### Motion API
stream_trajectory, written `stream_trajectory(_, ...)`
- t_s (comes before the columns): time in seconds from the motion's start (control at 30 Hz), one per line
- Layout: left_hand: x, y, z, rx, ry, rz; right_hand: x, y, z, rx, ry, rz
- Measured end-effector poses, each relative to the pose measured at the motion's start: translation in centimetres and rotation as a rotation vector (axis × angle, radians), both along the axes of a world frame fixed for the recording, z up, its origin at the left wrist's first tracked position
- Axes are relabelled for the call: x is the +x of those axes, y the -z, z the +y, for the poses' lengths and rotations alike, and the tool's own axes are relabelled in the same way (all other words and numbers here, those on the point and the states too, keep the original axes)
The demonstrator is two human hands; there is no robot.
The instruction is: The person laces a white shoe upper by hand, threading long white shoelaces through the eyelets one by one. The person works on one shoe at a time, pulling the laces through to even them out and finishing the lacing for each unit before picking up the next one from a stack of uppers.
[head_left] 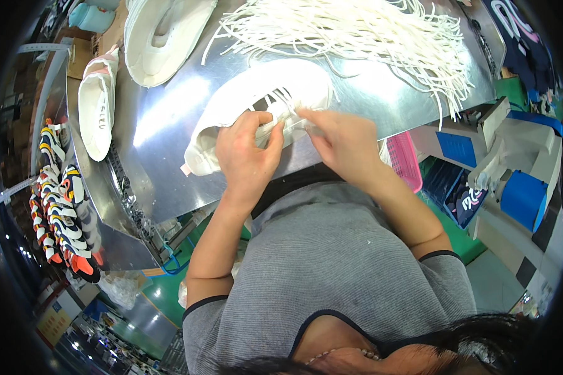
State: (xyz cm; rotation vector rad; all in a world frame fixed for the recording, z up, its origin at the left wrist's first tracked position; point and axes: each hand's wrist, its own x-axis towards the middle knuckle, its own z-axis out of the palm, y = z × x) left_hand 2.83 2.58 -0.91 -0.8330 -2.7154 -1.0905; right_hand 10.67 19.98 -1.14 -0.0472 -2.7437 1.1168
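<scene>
A white shoe upper (244, 94) lies tilted on the metal table in front of me, its heel end toward the lower left. White laces (283, 95) cross its throat. My left hand (250, 149) is closed, thumb and index finger pinching the edge of the throat near the laces. At the other side of the throat is my right hand (343, 140), its fingers bent and their tips against the upper beside the laces. Whatever is between those right fingertips is too small to make out.
Loose white laces (356, 37) cover the table's far right. Two more white uppers, one large (166, 37) and one smaller (97, 109), lie at the left. A pink basket (405, 161) sits below the front edge. Colourful shoes (62, 206) hang left; a grey-blue machine (519, 169) stands right.
</scene>
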Motion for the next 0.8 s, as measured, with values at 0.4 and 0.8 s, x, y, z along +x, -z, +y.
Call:
stream_trajectory(0.4, 0.1, -2.2, 0.2, 0.137, 0.069, 0.013, -0.8, -0.5, 0.6, -0.639, 0.112, -0.308)
stream_trajectory(0.8, -1.1, -2.1, -1.0, -0.074, 0.145, -0.005, 2.5, 1.3, -1.2, -0.645, -0.221, -0.153)
